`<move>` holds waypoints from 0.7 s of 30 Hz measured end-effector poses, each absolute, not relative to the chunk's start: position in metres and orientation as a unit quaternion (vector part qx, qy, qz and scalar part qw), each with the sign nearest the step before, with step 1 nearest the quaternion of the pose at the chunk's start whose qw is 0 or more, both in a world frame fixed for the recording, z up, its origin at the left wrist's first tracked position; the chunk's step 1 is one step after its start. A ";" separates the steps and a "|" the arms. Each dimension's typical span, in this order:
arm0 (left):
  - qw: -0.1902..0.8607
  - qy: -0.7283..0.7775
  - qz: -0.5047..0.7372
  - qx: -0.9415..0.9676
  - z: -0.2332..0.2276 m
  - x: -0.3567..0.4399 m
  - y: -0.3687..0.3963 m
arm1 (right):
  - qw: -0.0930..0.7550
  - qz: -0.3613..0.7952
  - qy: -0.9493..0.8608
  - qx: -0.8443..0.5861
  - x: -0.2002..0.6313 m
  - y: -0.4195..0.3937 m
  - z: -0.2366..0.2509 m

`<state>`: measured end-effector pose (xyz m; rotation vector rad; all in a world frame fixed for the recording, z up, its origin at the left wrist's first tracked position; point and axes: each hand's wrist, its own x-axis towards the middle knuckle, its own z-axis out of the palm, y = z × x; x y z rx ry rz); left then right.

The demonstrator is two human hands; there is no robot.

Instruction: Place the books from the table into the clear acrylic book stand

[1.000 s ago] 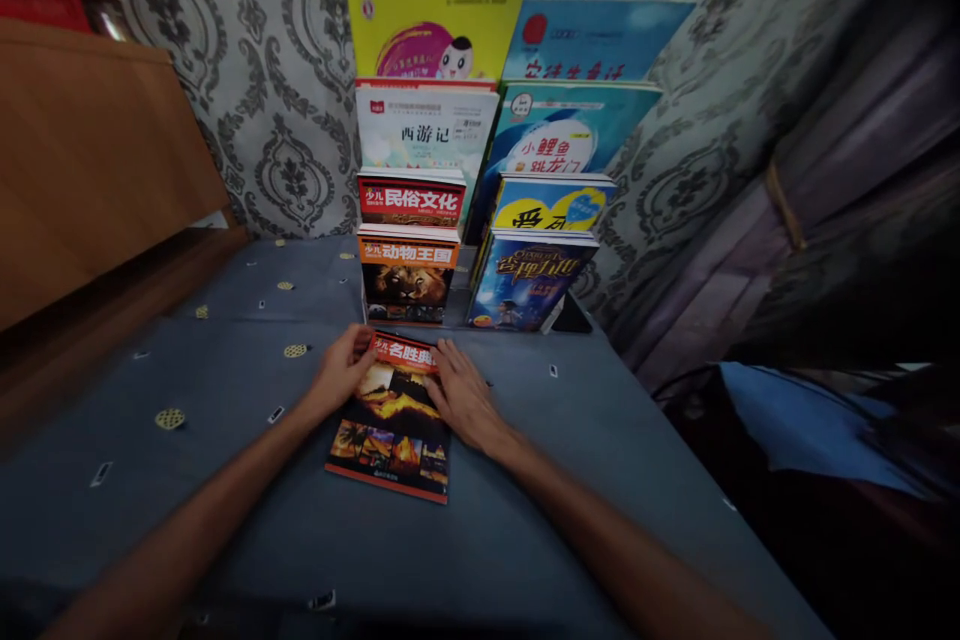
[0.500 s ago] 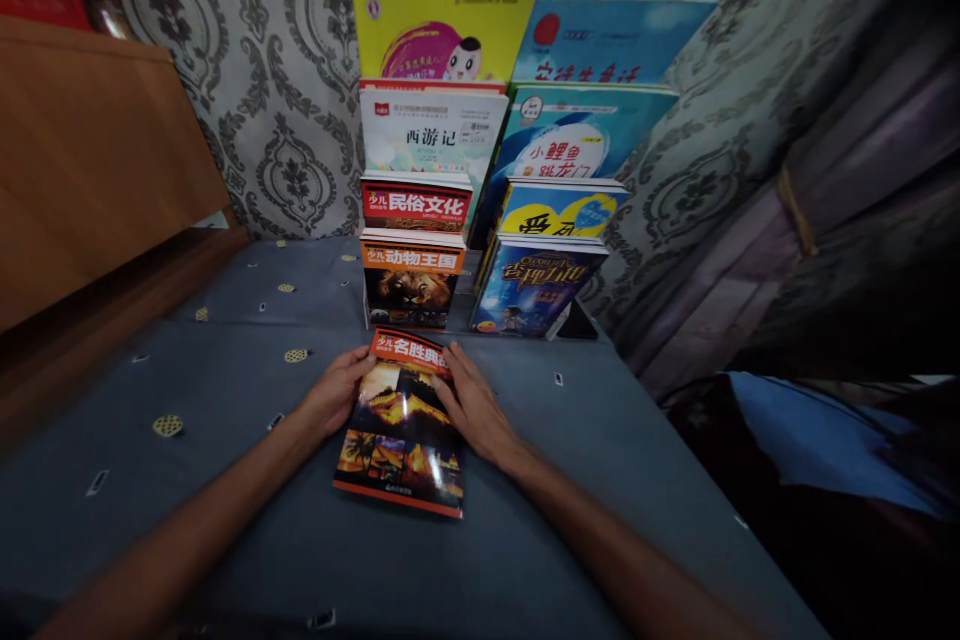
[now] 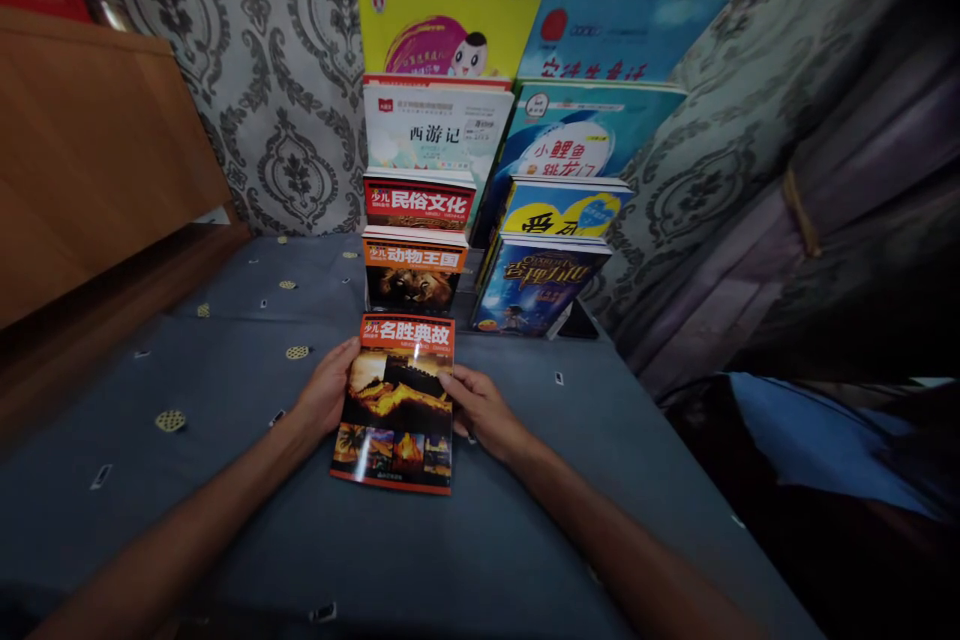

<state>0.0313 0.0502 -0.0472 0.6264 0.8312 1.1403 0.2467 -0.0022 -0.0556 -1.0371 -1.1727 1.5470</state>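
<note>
Between my two hands is a paperback book (image 3: 397,400) with an orange-red title band and a picture of a wall on its dark cover. My left hand (image 3: 330,388) grips its left edge, the fingers partly hidden behind it. My right hand (image 3: 484,410) pinches the right edge, thumb on the front cover. The book is tilted, its cover facing me. Just beyond its top edge stands a lion-cover book (image 3: 414,285), the front one in the left column of a tiered stand. A blue fantasy book (image 3: 540,285) fronts the right column.
Behind these, taller books rise in steps, including a white book (image 3: 435,130), a yellow-green book (image 3: 450,5) and a teal book (image 3: 600,115). A wooden cabinet (image 3: 97,150) stands at left. A curtain (image 3: 735,230) hangs at right past the edge of the cloth-covered surface (image 3: 247,520).
The book has turned more squarely towards me and its top edge is higher. My right hand has slid down from its upper corner to the right edge, uncovering the title.
</note>
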 end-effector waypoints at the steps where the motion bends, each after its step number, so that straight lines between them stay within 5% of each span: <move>1: 0.712 0.381 0.518 0.281 -0.047 0.032 0.050 | 0.454 0.644 -0.460 -0.409 0.245 -0.003 -0.054; 21: 0.679 0.385 0.493 0.386 -0.015 0.037 0.027 | 0.462 0.640 -0.508 -0.345 0.242 -0.015 -0.036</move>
